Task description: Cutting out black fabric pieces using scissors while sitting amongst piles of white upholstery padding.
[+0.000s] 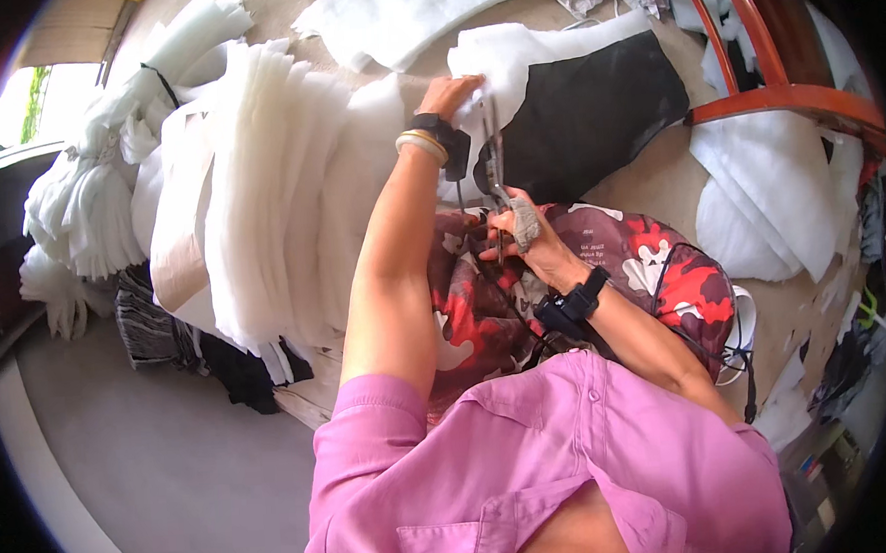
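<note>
Across the beige worktop [648,174], a tall padding stack [273,185] of many white layers fills the left side; whether those layers are already cut to shape I cannot tell. Right of it, beyond the camouflage cloth [611,226] by the person's front, lies the white sheet [551,43], and on top of it rests the black piece [595,108]. Judging by the edges, the cutting looks partway along: hardly any white shows past the black piece's right and lower sides, while a broad white margin remains uncut above and to its left. The scissors [495,149] point away from the person along that left margin. The right hand [531,230] has its fingers wrapped around their handles; the left hand [449,98] appears to pinch the sheet near the blade tips.
</note>
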### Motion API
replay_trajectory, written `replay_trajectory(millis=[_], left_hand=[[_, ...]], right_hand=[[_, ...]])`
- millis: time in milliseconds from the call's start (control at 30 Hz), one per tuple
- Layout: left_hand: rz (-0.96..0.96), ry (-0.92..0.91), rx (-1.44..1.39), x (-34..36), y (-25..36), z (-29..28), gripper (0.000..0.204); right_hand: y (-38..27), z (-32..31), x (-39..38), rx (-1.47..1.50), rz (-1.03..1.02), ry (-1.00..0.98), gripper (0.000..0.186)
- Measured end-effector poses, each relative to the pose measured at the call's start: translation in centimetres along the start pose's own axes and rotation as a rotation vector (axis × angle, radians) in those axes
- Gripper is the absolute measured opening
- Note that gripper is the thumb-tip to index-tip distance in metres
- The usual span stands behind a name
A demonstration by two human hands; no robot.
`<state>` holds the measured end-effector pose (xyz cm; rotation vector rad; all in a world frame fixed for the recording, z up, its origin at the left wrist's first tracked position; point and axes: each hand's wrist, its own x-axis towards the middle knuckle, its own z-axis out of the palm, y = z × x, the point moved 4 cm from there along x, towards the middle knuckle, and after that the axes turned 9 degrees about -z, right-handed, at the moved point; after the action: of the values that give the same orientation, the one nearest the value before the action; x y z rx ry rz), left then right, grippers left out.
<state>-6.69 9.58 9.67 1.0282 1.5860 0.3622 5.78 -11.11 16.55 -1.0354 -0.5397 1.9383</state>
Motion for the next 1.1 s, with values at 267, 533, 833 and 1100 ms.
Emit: replay_trajectory(millis=[267,533,833,1100], left_hand=[[0.606,0.225,0.728,3.1,-2.2,-0.9,0.027],[0.425,-0.005,0.381,0.0,0.0,-1.2,0.035],[0.476,-0.023,0.670,-1.5,0.2,0.3,0.019],[0.283,-0.066,0.469,-0.8,-0.4,-0.6,0.027]], right_hand=[[2.6,0.4,2.9,0.197,0.020,-0.048,0.021],[2.7,1.0,4.1,0.322,0.000,-0.063,0.014],[0.7,0.0,6.7,0.321,-0.021,0.158,0.020],[1.0,0.7,6.2,0.195,-0.063,0.302,0.030]])
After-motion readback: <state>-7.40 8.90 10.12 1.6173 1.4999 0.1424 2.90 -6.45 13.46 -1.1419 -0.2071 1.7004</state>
